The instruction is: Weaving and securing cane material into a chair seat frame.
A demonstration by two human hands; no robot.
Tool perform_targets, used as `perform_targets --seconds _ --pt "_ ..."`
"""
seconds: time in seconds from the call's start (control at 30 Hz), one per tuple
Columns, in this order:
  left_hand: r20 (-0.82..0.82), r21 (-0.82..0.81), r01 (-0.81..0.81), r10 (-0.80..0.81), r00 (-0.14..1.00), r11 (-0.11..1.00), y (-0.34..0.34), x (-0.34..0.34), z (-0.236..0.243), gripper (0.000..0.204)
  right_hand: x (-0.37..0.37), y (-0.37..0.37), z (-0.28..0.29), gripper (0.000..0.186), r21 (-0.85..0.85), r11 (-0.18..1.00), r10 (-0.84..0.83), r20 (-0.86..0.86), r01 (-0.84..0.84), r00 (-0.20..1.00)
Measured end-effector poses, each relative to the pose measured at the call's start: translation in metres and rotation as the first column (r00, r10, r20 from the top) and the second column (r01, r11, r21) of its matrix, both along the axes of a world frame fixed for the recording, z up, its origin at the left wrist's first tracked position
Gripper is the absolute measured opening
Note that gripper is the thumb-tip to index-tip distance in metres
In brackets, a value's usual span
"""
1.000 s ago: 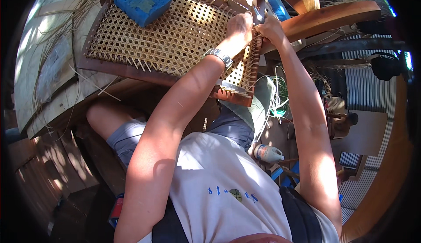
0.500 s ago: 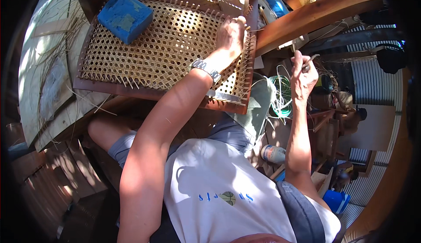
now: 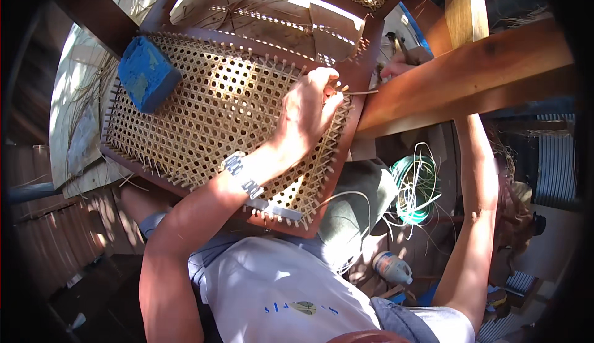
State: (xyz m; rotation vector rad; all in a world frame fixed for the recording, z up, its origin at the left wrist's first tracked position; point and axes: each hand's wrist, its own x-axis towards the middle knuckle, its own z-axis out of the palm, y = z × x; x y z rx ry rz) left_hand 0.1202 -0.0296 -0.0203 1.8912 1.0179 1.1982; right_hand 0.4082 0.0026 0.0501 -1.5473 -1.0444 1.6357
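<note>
a: where is the woven seat [image 3: 216, 89], and which way does it run?
b: in front of the person's shirt [image 3: 247, 281], woven face turned up to the camera. its long axis goes side to side, dropping toward the right, and it looks broader at the right end.
a: and its look?
b: pale straw cane in an open lattice of small holes, set in a reddish-brown wooden frame [image 3: 272, 224]. short ends stand up like pegs along the far and right edges. sunlight patches it, and a chipped blue block [image 3: 145, 74] rests on its left end.
a: the hands?
b: the left hand [image 3: 309, 105] is at the right edge, fingers curled narrow beside a loose strand [image 3: 364, 92]; i cannot tell whether it pinches anything. the right hand [image 3: 399, 69] is mostly hidden behind a wooden beam [image 3: 470, 74], so i cannot tell its grip.
a: any writing?
b: blue lettering on the shirt, broken by folds, beside a green ball print [image 3: 303, 308]. a bottle [image 3: 393, 267] below carries a label too small to read.
</note>
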Motion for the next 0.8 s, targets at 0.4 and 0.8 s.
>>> perform_targets --seconds 0.4,0.8 --pt "-0.177 -0.297 -0.134 0.084 0.981 0.945 -0.002 0.012 0.030 0.040 -0.074 0.061 0.030 0.029 -0.318 0.444 0.790 0.580 -0.838 0.198" --pt "-0.158 -0.201 -0.165 0.134 0.978 0.966 -0.005 0.021 0.019 0.036 -0.007 0.050 0.042 0.017 -0.194 0.443 0.581 0.806 -0.875 0.115"
